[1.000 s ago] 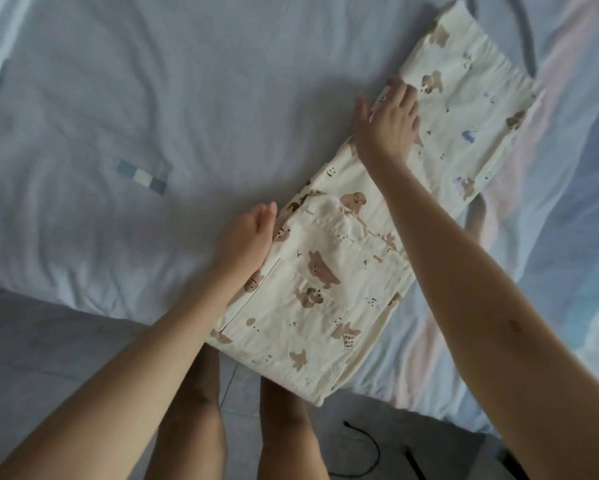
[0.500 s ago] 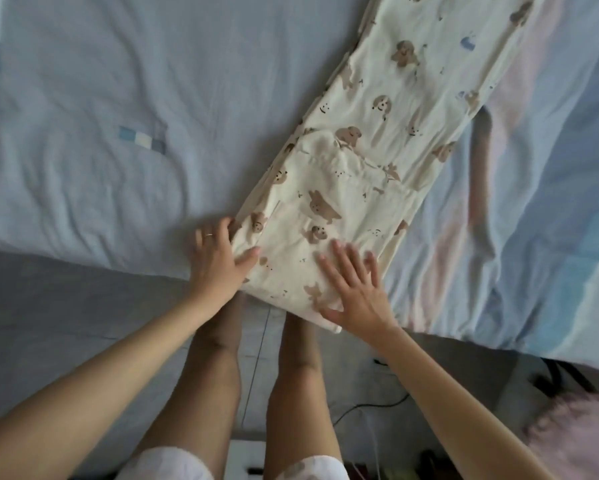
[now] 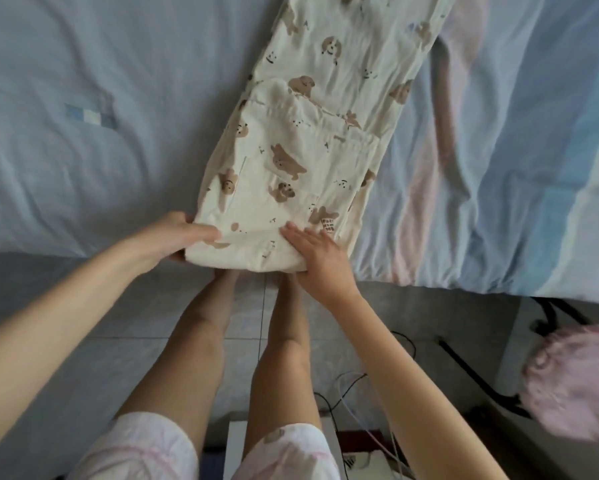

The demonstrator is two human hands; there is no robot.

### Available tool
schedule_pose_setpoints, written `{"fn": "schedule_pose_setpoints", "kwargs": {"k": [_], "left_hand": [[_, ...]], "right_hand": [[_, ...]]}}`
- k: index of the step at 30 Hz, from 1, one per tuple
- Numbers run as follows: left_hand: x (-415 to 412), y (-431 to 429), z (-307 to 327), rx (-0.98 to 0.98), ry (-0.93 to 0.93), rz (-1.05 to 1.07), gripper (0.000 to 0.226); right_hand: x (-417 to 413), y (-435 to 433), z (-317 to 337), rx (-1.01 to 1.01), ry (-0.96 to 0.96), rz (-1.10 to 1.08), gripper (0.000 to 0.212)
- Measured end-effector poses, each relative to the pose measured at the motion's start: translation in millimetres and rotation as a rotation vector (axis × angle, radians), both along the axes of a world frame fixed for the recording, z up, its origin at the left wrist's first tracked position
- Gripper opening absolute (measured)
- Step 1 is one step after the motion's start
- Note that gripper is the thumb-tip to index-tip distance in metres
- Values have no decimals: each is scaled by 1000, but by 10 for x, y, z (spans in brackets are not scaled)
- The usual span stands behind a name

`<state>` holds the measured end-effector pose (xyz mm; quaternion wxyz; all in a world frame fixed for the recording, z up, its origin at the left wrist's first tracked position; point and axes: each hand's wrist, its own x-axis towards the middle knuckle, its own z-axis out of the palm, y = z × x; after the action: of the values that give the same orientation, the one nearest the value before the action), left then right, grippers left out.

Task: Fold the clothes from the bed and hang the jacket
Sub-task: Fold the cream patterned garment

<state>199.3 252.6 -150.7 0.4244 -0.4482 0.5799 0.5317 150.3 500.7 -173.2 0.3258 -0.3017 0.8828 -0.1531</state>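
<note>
Trousers: cream with brown animal prints; folded into a long strip on the bed; the strip runs from the bed's near edge away toward 1 o'clock, its far end out of frame; a pocket faces up; the near end slightly overhangs the edge.
Left hand: at the 9 o'clock corner of the near end; thumb lies on top of the cloth, fingers tucked beneath; it pinches that corner.
Right hand: at the 3 o'clock side of the same end; fingers straight and close together, pressed flat on the cloth, pointing to 11 o'clock; they curl round nothing; thumb hidden.
Bed: wrinkled pale blue sheet; small checked patch at 9 o'clock of the trousers, well apart; pink and blue bands at 3 o'clock.
Floor: grey tiles; bare legs stand at 6 o'clock of the trousers, just beside the bed; cables at 5 o'clock; a blurred pink fluffy thing at 4 o'clock.
</note>
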Motion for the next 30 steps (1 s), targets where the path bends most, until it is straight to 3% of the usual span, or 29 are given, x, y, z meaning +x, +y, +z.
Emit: {"fn": "schedule_pose_setpoints", "kwargs": {"k": [2,4,6,9,11,13,16,18,20,21,22,25,28,30], "left_hand": [[-51,-59,115,212,-112,-258,44],[-168,-165,277,399,-164,-552,37],[-254,-246,445,555,-160,-699,42],[-347,-411,648,762,-58,-701,59],[-444,-533,705,691,77,-489,68],[-614,-611,632,398,267,-121,72],[-1073,-590,255,27,511,260,50],[-1365,-470,-12,20,523,342,45],[-1564,-286,-201,84,474,284,45],[-1629,-181,-275,71,464,237,42],[-1676,-82,-316,25,469,219,37],[-1718,77,-401,-135,476,224,41],[-1697,86,-511,-138,529,241,56],[-1709,95,-535,-151,626,211,60]], "right_hand": [[-270,11,258,109,-211,53,61],[-516,-67,527,232,-433,184,50],[-692,-146,725,331,-722,277,31],[-1027,-220,922,364,-1077,263,15],[-1405,-249,1038,303,-1161,184,10],[-1851,-278,1129,222,-1146,-9,11],[-2645,-257,1112,37,-926,-322,28],[-3099,-242,1000,-206,-794,-639,34],[-3375,-143,738,-585,-797,-1113,31],[-3446,-80,549,-686,-804,-1333,34],[-3432,-35,365,-647,-764,-1440,37],[-3051,-52,23,-293,-570,-1214,40],[-2793,-107,-94,-394,-274,-1275,36],[-2797,-132,-78,-456,-77,-1304,16]]}}
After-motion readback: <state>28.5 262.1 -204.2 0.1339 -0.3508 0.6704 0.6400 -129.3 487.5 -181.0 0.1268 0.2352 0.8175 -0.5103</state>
